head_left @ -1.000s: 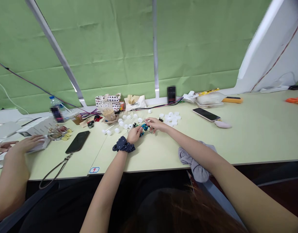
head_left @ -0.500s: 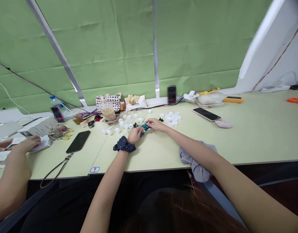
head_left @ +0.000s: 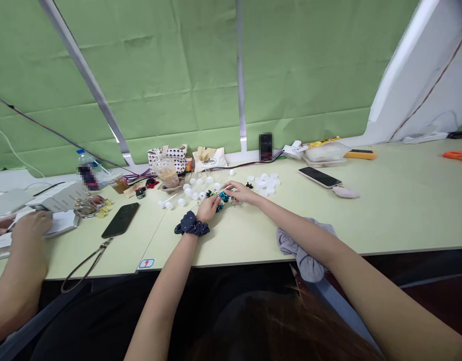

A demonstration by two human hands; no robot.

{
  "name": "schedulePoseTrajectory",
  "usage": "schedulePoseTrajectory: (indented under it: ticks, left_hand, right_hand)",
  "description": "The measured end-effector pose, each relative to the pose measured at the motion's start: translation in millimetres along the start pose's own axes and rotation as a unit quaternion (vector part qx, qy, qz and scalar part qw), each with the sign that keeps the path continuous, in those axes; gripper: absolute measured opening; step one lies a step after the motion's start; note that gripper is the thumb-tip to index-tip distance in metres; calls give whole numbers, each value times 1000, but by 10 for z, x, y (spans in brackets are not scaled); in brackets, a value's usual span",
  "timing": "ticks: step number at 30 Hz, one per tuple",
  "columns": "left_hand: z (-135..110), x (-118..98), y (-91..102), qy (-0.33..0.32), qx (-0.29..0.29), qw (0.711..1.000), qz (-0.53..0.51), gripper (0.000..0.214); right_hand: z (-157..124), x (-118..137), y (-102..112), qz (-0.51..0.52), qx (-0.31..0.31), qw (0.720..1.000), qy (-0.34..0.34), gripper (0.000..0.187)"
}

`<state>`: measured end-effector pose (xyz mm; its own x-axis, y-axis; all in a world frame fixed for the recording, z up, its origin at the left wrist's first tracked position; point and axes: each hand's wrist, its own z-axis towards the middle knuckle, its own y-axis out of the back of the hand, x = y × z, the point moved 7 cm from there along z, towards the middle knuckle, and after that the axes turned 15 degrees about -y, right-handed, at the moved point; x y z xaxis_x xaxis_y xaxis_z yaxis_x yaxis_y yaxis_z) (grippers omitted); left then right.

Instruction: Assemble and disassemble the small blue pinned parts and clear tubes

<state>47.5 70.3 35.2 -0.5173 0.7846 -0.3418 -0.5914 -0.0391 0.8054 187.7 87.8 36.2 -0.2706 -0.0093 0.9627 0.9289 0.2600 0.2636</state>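
Observation:
My left hand (head_left: pixel 208 208) is closed on a small blue and black assembly (head_left: pixel 223 196), too small here to tell its kind. From the other side, the fingers of my right hand (head_left: pixel 238 192) pinch at the same assembly near its top. Part of it is hidden behind my fingers. To the left of my hands lie clear tubes with white caps (head_left: pixel 187 190). Loose white caps (head_left: pixel 266 184) sit in a cluster to the right, beside a little black part (head_left: pixel 249 185). A dark dotted scrunchie (head_left: pixel 192 224) circles my left wrist.
A phone (head_left: pixel 121 220) with a strap lies left, another phone (head_left: pixel 320 177) right. A drink cup (head_left: pixel 168 175) and bags (head_left: pixel 210 159) stand at the back. A grey cloth (head_left: pixel 304 250) hangs over the front edge under my right forearm. A co-worker's hand (head_left: pixel 33 223) handles papers at far left.
My right fingers have shifted slightly left over the blue assembly, with the index finger raised more. The co-worker's hand has moved left over the papers. The whole view has shifted very slightly.

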Motion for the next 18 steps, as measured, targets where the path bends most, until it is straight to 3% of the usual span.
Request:
schedulePoseTrajectory:
  ticks: [3, 7, 9, 14, 18]
  left_hand:
    - [0, -12, -3, -5, 1, 1000, 3, 37]
    - [3, -27, -14, -13, 4, 1000, 0, 37]
    - [3, -22, -14, -9, 4, 1000, -3, 37]
    - [3, -11, -16, -7, 4, 1000, 3, 37]
    - [1, 10, -28, -4, 7, 1000, 6, 37]
  right_hand:
    - [16, -76, 3, -7, -11, 998, -63, 24]
    - [-29, 26, -10, 9, 12, 1000, -2, 11]
    - [-52, 65, -1, 25, 18, 999, 22, 19]
    - [6, -93, -29, 14, 19, 997, -77, 25]
    - [10, -42, -58, 51, 36, 998, -30, 12]
